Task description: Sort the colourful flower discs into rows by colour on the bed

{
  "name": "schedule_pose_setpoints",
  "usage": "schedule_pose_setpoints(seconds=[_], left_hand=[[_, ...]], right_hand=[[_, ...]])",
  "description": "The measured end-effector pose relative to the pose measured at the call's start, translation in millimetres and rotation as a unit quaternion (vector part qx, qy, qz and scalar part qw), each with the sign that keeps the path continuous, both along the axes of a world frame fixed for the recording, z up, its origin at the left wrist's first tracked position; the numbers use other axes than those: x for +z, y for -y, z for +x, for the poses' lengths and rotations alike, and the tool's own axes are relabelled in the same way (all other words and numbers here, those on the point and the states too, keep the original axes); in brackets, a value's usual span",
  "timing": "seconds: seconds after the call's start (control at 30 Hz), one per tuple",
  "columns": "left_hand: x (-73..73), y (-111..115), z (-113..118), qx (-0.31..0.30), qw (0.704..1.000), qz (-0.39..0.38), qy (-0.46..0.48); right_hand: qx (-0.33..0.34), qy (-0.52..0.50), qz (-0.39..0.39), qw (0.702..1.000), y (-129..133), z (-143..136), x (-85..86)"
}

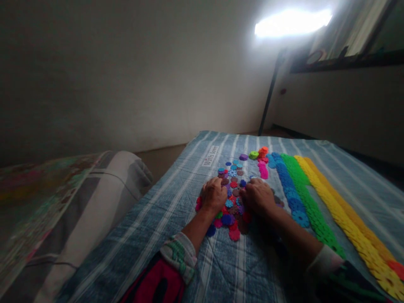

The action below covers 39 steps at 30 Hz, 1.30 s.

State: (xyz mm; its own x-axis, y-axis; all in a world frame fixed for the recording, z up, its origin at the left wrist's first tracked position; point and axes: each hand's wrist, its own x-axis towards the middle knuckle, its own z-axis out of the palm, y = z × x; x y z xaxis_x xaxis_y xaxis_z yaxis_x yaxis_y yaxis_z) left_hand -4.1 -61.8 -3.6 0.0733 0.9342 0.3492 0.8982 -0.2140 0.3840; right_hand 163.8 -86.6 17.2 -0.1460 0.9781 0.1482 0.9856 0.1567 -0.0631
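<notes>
A loose pile of small notched plastic discs (pixel 233 184), mixed in red, purple, brown, blue and pink, lies on the striped blue cloth. At the pile's left side, my left hand (pixel 214 194) rests with fingers curled down among the discs. My right hand (pixel 258 195) bends over the right side, its fingers drawn together beside a dark blue disc (pixel 243 183). The backs of both hands hide whatever is under the fingertips. Sorted rows of blue discs (pixel 285 179), green discs (pixel 311 206) and yellow discs (pixel 341 219) lie to the right.
Short stacks of pink discs (pixel 263 169), orange discs (pixel 263 150), lime discs (pixel 253 155) and purple discs (pixel 243 157) stand behind the pile. A bright tube lamp (pixel 293 23) on a stand is at the back. A grey-and-white folded cloth (pixel 110 185) lies at left.
</notes>
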Motion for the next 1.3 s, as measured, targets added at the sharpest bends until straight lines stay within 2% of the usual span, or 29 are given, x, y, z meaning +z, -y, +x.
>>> schedule_pose_setpoints(seconds=[0.17,0.4,0.6,0.7,0.9,1.0,1.1,1.3], left_hand=[[0.5,0,0,-0.001,1.0,-0.003,0.009],[0.9,-2,0,-0.003,1.0,-0.006,0.012],[2.7,-2,-1,-0.011,1.0,-0.003,0.019],[4.0,-3,-1,-0.015,1.0,-0.008,0.023],[0.4,-6,-2,-0.009,1.0,-0.001,0.025],[0.0,-6,-2,-0.013,1.0,0.004,0.026],[0.8,-5,-2,-0.016,1.0,0.003,0.026],[-2.0,-6,-2,-0.009,1.0,0.007,0.019]], right_hand=[[-0.001,-0.021,0.0,1.0,-4,5,-7.6],[0.012,-0.078,0.015,0.997,-10,5,-2.5],[0.016,-0.176,0.03,0.984,-19,6,0.4],[-0.004,-0.219,0.038,0.975,-27,21,4.5],[-0.08,-0.253,0.058,0.962,-48,80,11.7],[-0.107,-0.252,0.054,0.96,-59,101,11.3],[-0.111,-0.248,0.039,0.962,-67,106,7.8],[-0.102,-0.229,0.024,0.968,-78,98,-3.3]])
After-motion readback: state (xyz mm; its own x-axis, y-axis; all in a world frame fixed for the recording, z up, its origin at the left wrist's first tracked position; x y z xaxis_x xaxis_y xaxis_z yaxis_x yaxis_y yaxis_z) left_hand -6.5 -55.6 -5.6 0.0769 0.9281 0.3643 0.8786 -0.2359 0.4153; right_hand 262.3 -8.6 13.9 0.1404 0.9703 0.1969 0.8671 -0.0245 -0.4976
